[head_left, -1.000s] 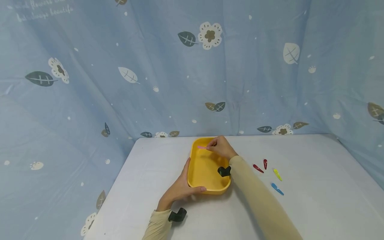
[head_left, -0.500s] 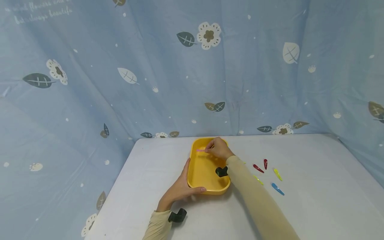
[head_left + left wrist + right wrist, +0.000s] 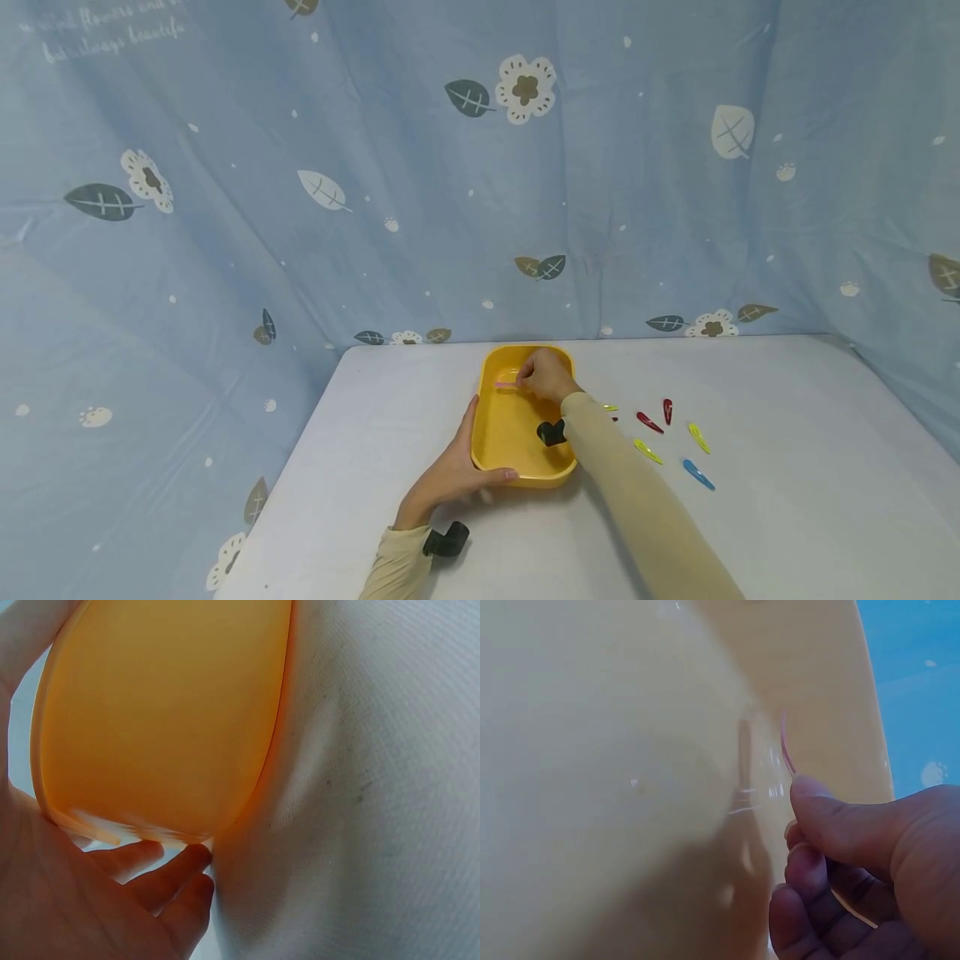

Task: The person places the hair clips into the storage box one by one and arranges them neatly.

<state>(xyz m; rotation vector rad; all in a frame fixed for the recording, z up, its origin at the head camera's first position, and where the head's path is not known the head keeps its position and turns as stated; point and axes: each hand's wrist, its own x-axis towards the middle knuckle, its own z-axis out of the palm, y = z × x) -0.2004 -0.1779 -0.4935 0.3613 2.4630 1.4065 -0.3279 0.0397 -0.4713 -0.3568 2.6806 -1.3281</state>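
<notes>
A yellow plastic tray (image 3: pixel 517 442) lies near the back of the table. My left hand (image 3: pixel 450 473) grips its near left corner, thumb along the near rim and fingers against the left side. In the left wrist view, the fingertips (image 3: pixel 196 855) bear on the tray's wall (image 3: pixel 165 712). Inside the far part of the tray, my right hand (image 3: pixel 549 377) pinches a pink hair clip (image 3: pixel 505 384) between thumb and fingers. The right wrist view has the thin clip (image 3: pixel 786 754) edge-on, poking out above the thumb, its shadow on the tray.
Right of the tray lie red hair clips (image 3: pixel 649 422), yellow hair clips (image 3: pixel 698 437) and a blue hair clip (image 3: pixel 698 473). The right sleeve (image 3: pixel 630 492) partly covers some clips. A blue patterned curtain (image 3: pixel 480 192) hangs behind the white table (image 3: pixel 397 417).
My right hand has moved lower and nearer inside the tray with the pink hair clip. More clips show beside the right sleeve. The left hand keeps its hold on the tray.
</notes>
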